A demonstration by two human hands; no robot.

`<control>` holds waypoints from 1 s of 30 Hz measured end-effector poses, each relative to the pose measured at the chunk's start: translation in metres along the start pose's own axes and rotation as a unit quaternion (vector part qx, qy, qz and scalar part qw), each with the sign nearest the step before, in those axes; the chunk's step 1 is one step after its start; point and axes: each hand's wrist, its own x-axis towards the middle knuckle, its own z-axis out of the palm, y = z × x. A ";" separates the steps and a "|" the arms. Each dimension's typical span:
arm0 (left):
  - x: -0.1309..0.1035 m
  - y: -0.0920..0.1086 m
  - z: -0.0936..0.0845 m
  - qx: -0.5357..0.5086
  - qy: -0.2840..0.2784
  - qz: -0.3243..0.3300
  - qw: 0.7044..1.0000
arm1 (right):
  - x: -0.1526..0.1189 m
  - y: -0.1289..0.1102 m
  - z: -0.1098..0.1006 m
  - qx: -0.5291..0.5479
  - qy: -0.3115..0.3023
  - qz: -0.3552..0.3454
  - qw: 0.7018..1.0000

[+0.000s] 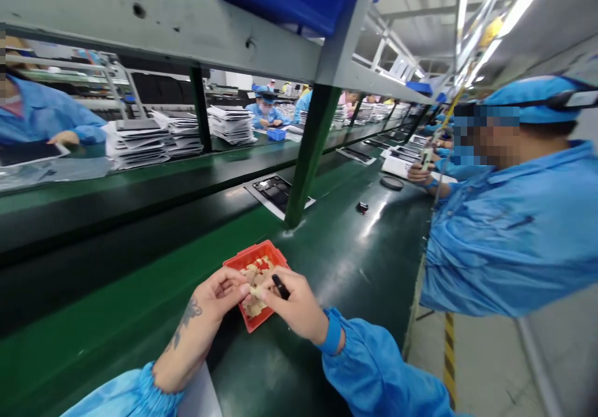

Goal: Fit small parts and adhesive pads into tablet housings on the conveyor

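Note:
A red tray [228, 263] holding many small pale yellow pieces sits on the green bench. Over its left side, my left hand [219, 295] pinches a small pale piece [256, 291] between thumb and fingers. My right hand [296, 301] meets it over the tray, its fingertips at the same piece. A black-handled tool [280, 287] rests in the right hand, its handle pointing up; thin metal tips show near the piece. A blue band circles my right wrist.
Beyond the tray, an opened device [273, 192] lies on white paper beside a green post [311, 155]. A small black part [362, 207] and a round black dish [391, 183] lie farther right. A person in blue [514, 217] sits at the right. Paper stacks [135, 143] stand across the bench.

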 end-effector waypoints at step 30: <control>-0.003 0.000 0.000 0.015 -0.049 0.002 0.999 | 0.004 0.008 0.001 -0.038 -0.017 0.022 0.999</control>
